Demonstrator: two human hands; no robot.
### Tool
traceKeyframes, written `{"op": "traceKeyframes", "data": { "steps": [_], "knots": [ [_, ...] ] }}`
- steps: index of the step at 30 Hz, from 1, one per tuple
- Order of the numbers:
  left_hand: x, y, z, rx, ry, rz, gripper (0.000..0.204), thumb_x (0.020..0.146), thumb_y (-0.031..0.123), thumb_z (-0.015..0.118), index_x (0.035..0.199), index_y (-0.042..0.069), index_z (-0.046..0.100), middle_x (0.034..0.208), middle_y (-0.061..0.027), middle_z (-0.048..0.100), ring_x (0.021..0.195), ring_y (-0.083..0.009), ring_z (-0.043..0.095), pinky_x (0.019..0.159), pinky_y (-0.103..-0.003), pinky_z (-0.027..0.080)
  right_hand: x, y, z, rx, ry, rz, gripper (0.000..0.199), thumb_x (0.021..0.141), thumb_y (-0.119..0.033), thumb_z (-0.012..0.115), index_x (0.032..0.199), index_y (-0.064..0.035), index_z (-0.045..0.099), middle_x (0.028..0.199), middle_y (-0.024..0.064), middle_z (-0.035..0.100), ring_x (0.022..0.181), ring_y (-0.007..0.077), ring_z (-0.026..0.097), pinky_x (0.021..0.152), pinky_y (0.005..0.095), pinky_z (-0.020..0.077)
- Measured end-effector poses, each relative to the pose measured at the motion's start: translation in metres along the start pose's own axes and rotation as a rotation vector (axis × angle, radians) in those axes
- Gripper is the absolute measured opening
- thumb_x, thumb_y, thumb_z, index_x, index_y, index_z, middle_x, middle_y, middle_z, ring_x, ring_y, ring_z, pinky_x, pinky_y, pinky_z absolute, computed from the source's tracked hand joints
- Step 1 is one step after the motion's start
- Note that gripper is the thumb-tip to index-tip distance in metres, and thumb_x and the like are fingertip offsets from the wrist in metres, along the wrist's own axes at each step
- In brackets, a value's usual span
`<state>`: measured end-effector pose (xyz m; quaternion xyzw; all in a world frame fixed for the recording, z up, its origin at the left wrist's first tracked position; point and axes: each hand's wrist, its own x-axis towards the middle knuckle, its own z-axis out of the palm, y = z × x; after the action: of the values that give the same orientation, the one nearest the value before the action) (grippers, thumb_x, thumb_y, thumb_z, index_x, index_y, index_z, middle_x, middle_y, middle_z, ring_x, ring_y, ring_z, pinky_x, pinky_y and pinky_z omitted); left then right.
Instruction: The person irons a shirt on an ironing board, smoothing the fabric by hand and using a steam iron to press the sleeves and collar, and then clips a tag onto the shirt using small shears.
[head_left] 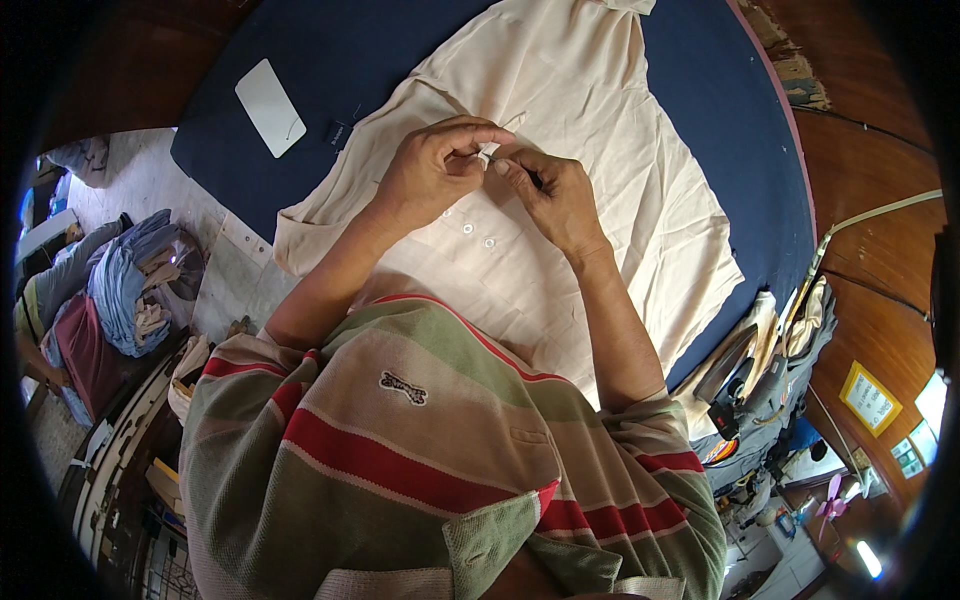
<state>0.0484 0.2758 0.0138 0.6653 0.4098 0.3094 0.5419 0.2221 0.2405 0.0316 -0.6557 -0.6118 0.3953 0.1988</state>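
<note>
A cream garment with small white buttons lies spread over a navy-covered table. Just above its middle, my left hand pinches a small white label between thumb and fingertips. My right hand is closed close beside it, thumb tip at the label's edge. Something thin and dark shows between the right fingers, but too little of it is visible to name. A blank white card tag and a small dark label lie on the table left of the garment.
The navy table cover reaches a curved edge at the right. Beyond it, a dark iron-like tool rests near piled clothes, with a pale hose by the wooden wall. Folded garments are heaped at the left, where another person's hand shows.
</note>
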Motion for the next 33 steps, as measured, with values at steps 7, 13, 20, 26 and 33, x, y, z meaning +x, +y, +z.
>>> {"op": "traceKeyframes", "data": {
  "steps": [7,13,20,26,33],
  "knots": [
    [0.000,0.003,0.001,-0.012,-0.005,0.012,0.041,0.071,-0.011,0.051,0.106,0.004,0.064,0.102,0.0009,0.061,0.064,0.0005,0.046,0.058,-0.015,0.040,0.000,-0.004,0.000,0.002,-0.028,0.027,0.024,0.086,-0.024,0.060,0.094,-0.0033,0.068,0.072,0.0117,0.065,0.056,0.0147,0.052,0.059,0.0284,0.0440],
    [-0.001,0.001,0.001,-0.021,-0.016,0.012,0.041,0.071,-0.012,0.051,0.106,0.004,0.064,0.101,0.0011,0.061,0.064,0.0007,0.045,0.057,-0.014,0.039,0.000,-0.004,0.002,0.037,0.039,-0.035,0.027,0.081,-0.032,0.062,0.087,-0.0061,0.070,0.068,0.0108,0.064,0.057,0.0250,0.060,0.058,0.0345,0.0467],
    [-0.001,0.000,0.002,-0.069,-0.031,0.014,0.043,0.071,-0.012,0.050,0.109,0.004,0.063,0.103,0.0009,0.061,0.066,0.0007,0.046,0.058,-0.014,0.039,0.000,-0.001,0.004,0.015,0.022,-0.030,0.023,0.080,-0.027,0.061,0.088,-0.0066,0.069,0.072,0.0124,0.065,0.060,0.0265,0.061,0.059,0.0349,0.0470],
    [-0.002,-0.003,-0.001,-0.093,0.007,0.014,0.047,0.072,-0.011,0.052,0.116,0.005,0.058,0.111,-0.0026,0.058,0.085,-0.0062,0.057,0.073,-0.019,0.046,-0.008,0.004,-0.015,0.098,0.009,0.054,0.028,0.078,-0.019,0.061,0.100,-0.0027,0.064,0.073,0.0127,0.064,0.065,0.0206,0.061,0.062,0.0309,0.0461],
    [-0.008,-0.024,-0.048,0.232,0.687,0.250,0.055,0.074,0.002,0.065,0.127,0.007,0.049,0.124,-0.0087,0.054,0.113,-0.0195,0.052,0.096,-0.032,0.040,-0.043,0.079,-0.046,0.300,0.399,0.031,0.033,0.083,-0.005,0.050,0.115,0.0012,0.056,0.102,0.0050,0.057,0.087,0.0129,0.051,0.079,0.0239,0.0402]
  ]
}}
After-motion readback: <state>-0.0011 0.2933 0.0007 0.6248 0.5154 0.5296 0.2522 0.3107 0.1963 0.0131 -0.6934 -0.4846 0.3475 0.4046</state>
